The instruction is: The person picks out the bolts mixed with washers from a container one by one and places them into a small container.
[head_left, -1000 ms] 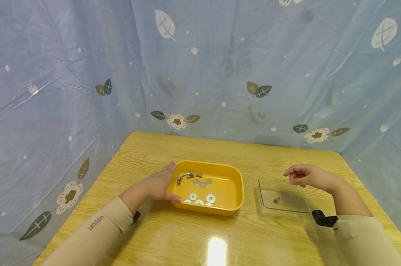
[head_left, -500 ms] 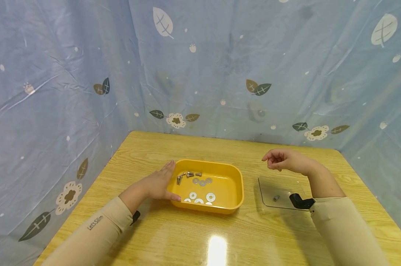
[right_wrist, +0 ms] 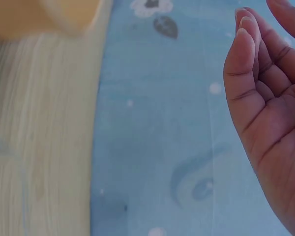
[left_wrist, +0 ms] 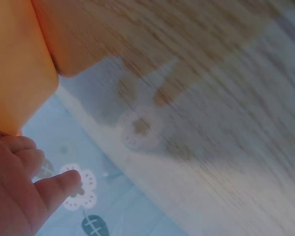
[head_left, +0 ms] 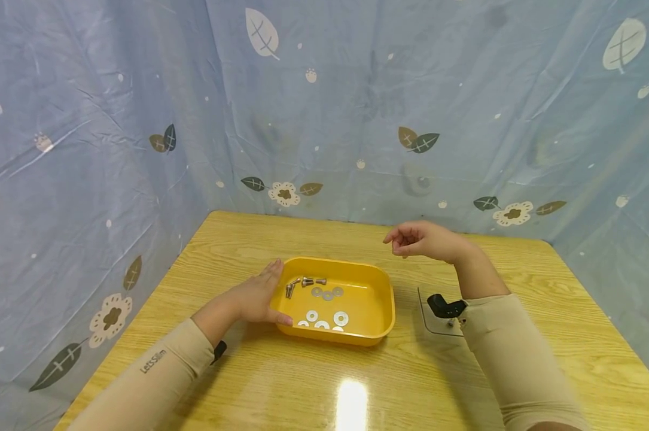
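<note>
My left hand (head_left: pixel 255 297) rests on the left end of a yellow tray (head_left: pixel 386 308), thumb over the front rim and fingers along the left wall. In the left wrist view the left hand (left_wrist: pixel 19 187) touches the orange-looking tray wall (left_wrist: pixel 19 59). Several screws (head_left: pixel 307 281) lie at the back left inside the tray, with several flat washers (head_left: pixel 341 318) nearer the front and middle. My right hand (head_left: pixel 423 240) hangs in the air behind the tray's right end, fingers loosely curled. The right wrist view shows nothing in the right hand (right_wrist: pixel 270 98).
A clear plate (head_left: pixel 427 320) lies on the wooden table (head_left: pixel 281 383) right of the tray, partly hidden by the right forearm. One screw (head_left: pixel 451 322) sits on it. A blue patterned curtain (head_left: pixel 335 108) encloses the back and sides.
My right hand has moved left and away from me, from above the clear plate to behind the tray's right end. The left hand and tray have stayed in place.
</note>
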`<control>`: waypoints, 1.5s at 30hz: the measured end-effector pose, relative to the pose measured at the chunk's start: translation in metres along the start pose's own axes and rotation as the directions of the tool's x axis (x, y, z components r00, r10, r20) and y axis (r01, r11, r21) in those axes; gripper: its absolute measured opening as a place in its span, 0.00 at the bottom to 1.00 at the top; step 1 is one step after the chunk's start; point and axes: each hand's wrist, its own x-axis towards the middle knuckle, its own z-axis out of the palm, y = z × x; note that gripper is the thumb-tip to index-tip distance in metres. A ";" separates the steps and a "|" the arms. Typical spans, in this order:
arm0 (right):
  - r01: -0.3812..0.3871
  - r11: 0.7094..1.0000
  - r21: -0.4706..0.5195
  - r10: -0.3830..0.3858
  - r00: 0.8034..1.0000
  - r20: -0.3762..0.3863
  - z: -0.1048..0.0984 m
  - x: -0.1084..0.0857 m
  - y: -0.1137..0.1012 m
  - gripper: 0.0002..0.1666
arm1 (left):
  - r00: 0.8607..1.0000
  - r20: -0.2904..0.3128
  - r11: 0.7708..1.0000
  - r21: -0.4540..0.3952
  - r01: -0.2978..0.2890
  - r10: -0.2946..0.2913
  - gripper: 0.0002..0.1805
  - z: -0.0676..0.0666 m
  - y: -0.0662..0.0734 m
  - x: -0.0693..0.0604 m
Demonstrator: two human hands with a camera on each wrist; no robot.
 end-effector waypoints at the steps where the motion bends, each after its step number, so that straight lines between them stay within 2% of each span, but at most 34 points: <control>1: 0.004 1.000 0.000 -0.004 1.000 -0.005 0.001 0.004 -0.002 0.15 | 1.000 0.001 1.000 0.000 0.004 -0.004 0.69 0.000 0.000 0.000; 7: 0.047 0.998 0.037 -0.046 0.999 -0.019 0.010 0.022 -0.011 0.16 | 1.000 0.002 1.000 0.000 0.001 -0.001 0.68 0.000 -0.001 0.001; 15: 0.056 0.992 0.111 -0.058 0.998 0.017 0.027 0.047 -0.011 0.15 | 1.000 0.002 1.000 -0.003 -0.005 0.005 0.68 0.000 -0.001 0.000; 22: 0.075 0.995 0.062 -0.078 0.996 0.049 0.046 0.067 -0.009 0.13 | 1.000 0.004 1.000 0.004 -0.014 0.014 0.69 -0.001 -0.002 0.001; 29: 0.088 0.995 0.055 -0.092 0.992 0.082 0.065 0.084 -0.002 0.12 | 1.000 0.002 1.000 -0.002 -0.021 0.021 0.70 -0.002 -0.002 0.001; 36: 0.040 0.997 0.071 -0.047 0.994 0.102 0.076 0.092 0.006 0.16 | 1.000 -0.001 1.000 -0.010 -0.027 0.027 0.69 -0.003 -0.001 0.002; 40: -0.004 1.000 0.024 0.001 0.994 0.107 0.081 0.095 0.008 0.17 | 1.000 -0.002 1.000 -0.017 -0.024 0.024 0.68 -0.001 -0.002 0.003; 45: 0.003 0.996 -0.091 0.010 0.989 0.145 0.088 0.099 0.007 0.18 | 1.000 0.005 1.000 -0.023 -0.016 0.016 0.68 -0.001 0.000 0.002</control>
